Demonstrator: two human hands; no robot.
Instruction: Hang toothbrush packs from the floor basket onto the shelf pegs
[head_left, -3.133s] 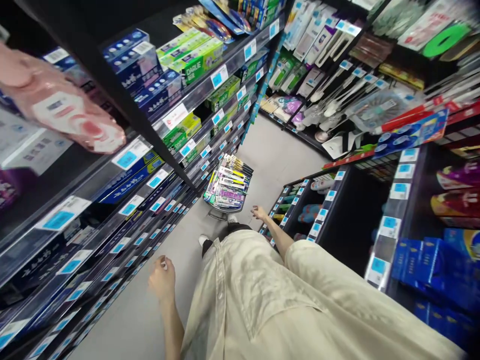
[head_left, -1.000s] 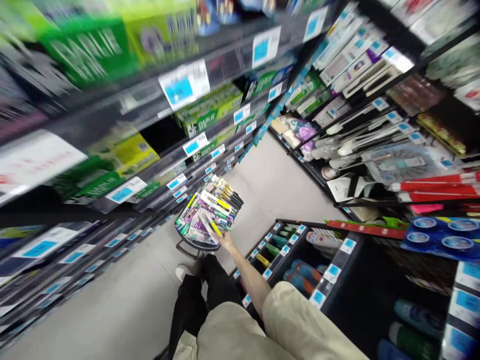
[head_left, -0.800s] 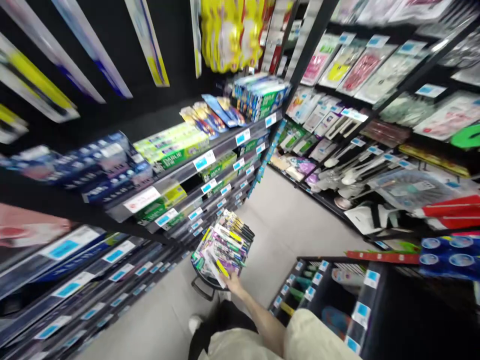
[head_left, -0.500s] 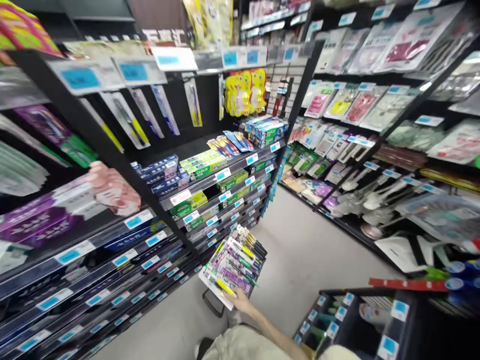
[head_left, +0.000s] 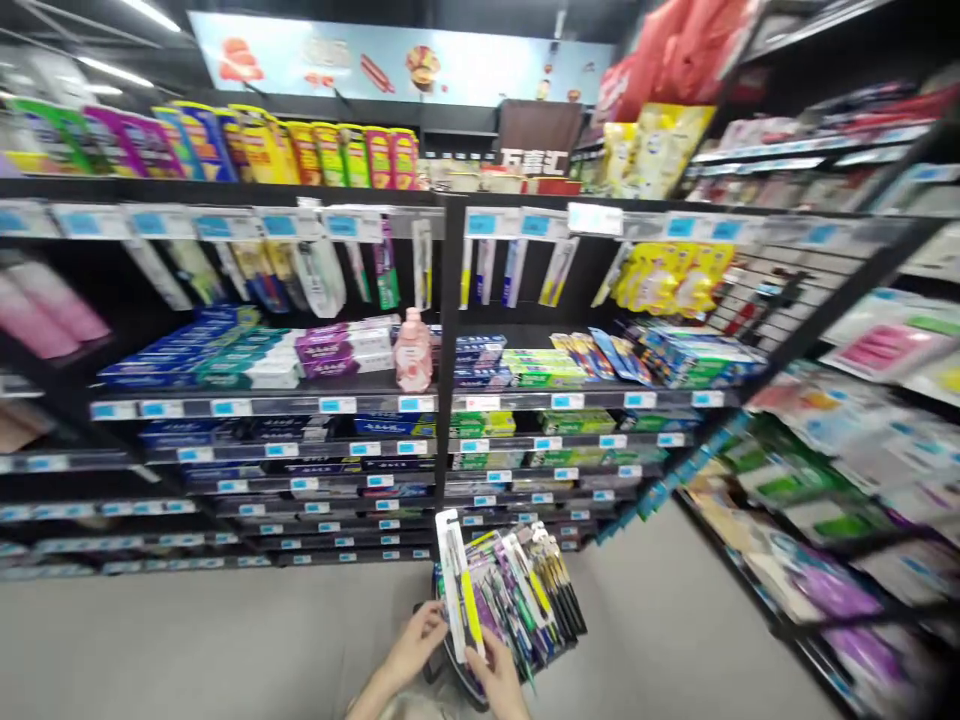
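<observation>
A white-and-yellow packaged toothbrush [head_left: 459, 590] stands tilted in front of me, above a heap of goods. My right hand [head_left: 498, 676] pinches its lower end between thumb and fingers. Just to the left of the pack is my left hand [head_left: 412, 642], its fingers loosely bent and apart; whether the fingertips touch the pack's edge I cannot make out. Below and to the right, a dark basket [head_left: 469, 685] is filled with packaged toothbrushes [head_left: 517, 590], several of them with black handles at its right side.
A shelf unit ahead holds toothpaste boxes [head_left: 544, 367], a pink pump bottle [head_left: 413, 352] and hanging toothbrushes [head_left: 386, 265]. Chip canisters [head_left: 322, 150] line its top. At the right runs another rack with hanging packets [head_left: 877, 355]. Grey floor [head_left: 225, 630] lies between.
My view has swung left and up, facing the shelf squarely. My right hand, earlier at the basket's near edge, now has a packaged toothbrush raised. My left hand has come into view.
</observation>
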